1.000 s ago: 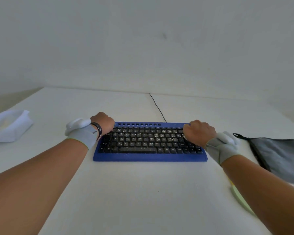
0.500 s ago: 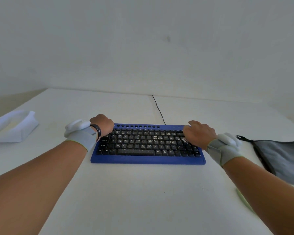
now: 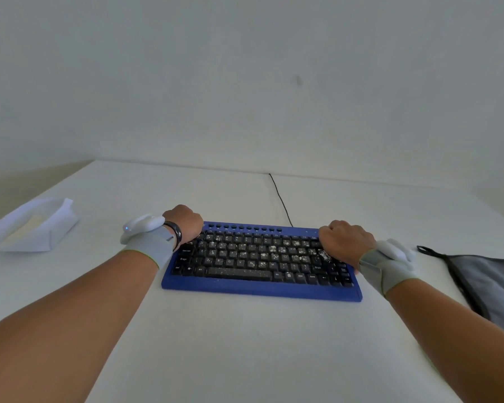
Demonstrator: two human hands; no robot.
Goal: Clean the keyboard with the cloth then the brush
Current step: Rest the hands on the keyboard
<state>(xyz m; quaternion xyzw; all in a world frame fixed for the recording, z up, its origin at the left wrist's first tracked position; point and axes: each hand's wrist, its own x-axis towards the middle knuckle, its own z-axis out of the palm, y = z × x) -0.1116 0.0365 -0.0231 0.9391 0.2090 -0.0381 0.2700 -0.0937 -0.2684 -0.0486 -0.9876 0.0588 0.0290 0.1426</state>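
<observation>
We find the left hand [image 3: 184, 221] and right hand [image 3: 344, 238] curled over the ends of the blue-framed, black-keyed keyboard [image 3: 261, 258], apparently gripping it. Keys remain speckled; the grey cloth [image 3: 489, 283] lies untouched at 3 o'clock. No brush visible.

Soft, even, rather dim light with a cool grey-green cast fills the scene; its source cannot be told. Shadows are faint: a thin dark band under the front edge of the keyboard [image 3: 261, 289] and weak shading below the forearms. No glare on the matte table [image 3: 245, 344]. The wide-angle lens bends the table's edges and stretches the forearms toward the lower corners. Focus is moderate; key legends are soft, and the wall [image 3: 245, 82] shows slight compression smear
</observation>
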